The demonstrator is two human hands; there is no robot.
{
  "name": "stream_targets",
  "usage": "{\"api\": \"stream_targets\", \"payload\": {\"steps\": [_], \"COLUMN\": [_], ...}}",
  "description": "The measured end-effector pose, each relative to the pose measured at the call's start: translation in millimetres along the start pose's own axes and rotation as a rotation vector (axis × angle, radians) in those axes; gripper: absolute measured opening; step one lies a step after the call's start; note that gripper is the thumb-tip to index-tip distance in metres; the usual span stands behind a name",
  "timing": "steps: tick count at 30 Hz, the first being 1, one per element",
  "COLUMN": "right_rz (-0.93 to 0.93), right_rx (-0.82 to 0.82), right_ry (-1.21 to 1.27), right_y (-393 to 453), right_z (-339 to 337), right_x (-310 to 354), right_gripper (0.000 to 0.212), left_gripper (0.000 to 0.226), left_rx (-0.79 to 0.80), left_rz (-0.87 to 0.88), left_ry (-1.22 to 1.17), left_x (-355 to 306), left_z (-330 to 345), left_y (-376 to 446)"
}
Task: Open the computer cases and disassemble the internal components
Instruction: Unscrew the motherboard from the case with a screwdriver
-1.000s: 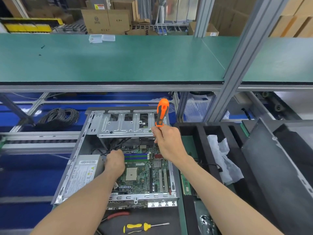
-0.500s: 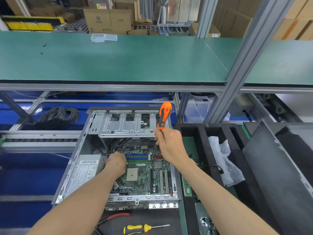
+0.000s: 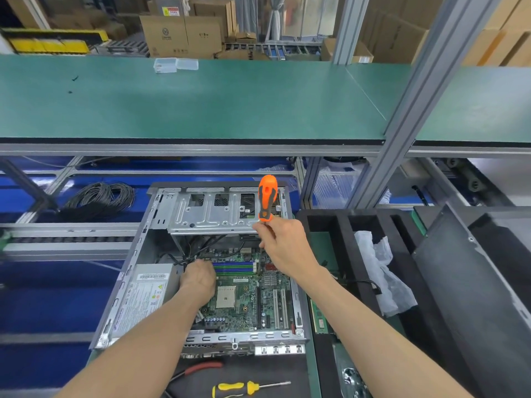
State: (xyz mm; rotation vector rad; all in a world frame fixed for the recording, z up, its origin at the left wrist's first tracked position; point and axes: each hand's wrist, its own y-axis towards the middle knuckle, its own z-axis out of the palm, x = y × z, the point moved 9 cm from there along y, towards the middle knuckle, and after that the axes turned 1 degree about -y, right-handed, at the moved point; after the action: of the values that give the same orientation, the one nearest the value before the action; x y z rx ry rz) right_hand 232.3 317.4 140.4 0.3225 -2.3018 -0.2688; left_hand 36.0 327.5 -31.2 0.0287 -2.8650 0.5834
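1. Fingers of the right hand (image 3: 283, 246) pinch an upright orange-and-black-handled screwdriver (image 3: 267, 199), its shaft down over the green motherboard (image 3: 247, 297).
2. Left hand (image 3: 198, 278), fingers curled, grips black cables (image 3: 201, 248) beside the grey power supply (image 3: 145, 294).
3. Both reach inside the open grey metal computer case (image 3: 138, 254) at the counter's near edge.
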Motion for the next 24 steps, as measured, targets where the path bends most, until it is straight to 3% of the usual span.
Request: {"api": "stream_targets", "payload": {"steps": [5, 9, 10, 14, 17, 21, 24], "right_rz": [0.01, 0.013, 0.019, 0.038, 0.04, 0.05, 0.072], "right_rx": [0.081, 0.166, 0.179, 0.198, 0.196, 0.167, 0.165], "right_ry": [-0.012, -0.021, -0.019, -0.016, -0.009, 0.001, 0.019], "right_y": [5, 11, 11, 12, 10, 7, 5], "right_z": [9, 11, 10, 8, 7, 4, 2], "right_x": [3, 0, -1, -2, 1, 1, -1], "right_gripper": [0.031, 0.027, 0.026, 0.028, 0.028, 0.029, 0.028], "left_gripper": [0.03, 0.018, 0.025, 0.032, 0.026, 0.031, 0.03], "left_rx": [-0.022, -0.108, -0.071, 0.233, 0.383, 0.352, 0.051], "left_rz": [-0.021, 0.054, 0.079, 0.123, 0.243, 0.251, 0.184], "left_ry": [-0.058, -0.385, -0.556, -1.805, -2.237, -2.307, -1.914], "left_x": [1, -6, -9, -26, -38, -48, -41], "left_z": [-10, -44, -48, -56, -76, -86, -85], "left_y": [-6, -20, -23, -40, -54, -55, -46]}}
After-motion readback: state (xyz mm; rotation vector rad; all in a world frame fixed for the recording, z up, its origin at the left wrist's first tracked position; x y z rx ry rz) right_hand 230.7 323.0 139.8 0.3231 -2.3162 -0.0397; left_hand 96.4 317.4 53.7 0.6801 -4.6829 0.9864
